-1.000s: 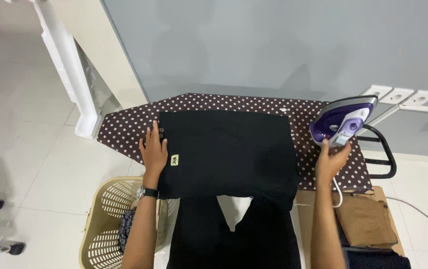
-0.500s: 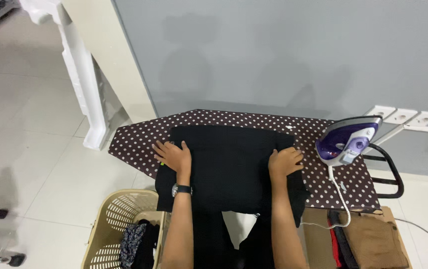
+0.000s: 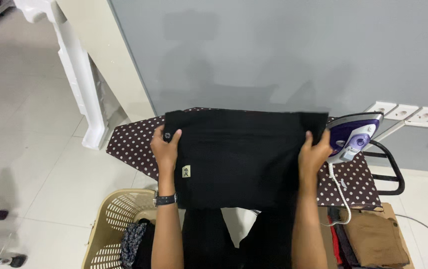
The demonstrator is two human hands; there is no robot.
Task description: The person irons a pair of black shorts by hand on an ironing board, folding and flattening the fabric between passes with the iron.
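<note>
A folded black garment (image 3: 241, 157) with a small pale label is lifted off the brown polka-dot ironing board (image 3: 129, 144). My left hand (image 3: 165, 148) grips its left edge near the top corner. Gripping the right edge is my right hand (image 3: 314, 152). The garment hangs between both hands and hides most of the board. A purple and white iron (image 3: 353, 135) stands upright on the board's right end, just beside my right hand, its white cord (image 3: 337, 187) hanging down.
A beige laundry basket (image 3: 105, 229) with dark clothes stands on the floor at lower left. A stack of folded brown and dark clothes (image 3: 371, 239) lies at lower right. White wall sockets (image 3: 408, 112) sit behind the iron; a white post (image 3: 77, 74) stands at left.
Both hands went from pressing flat on the garment to gripping its side edges and have raised it off the board. Earlier, my right hand was on the iron.
</note>
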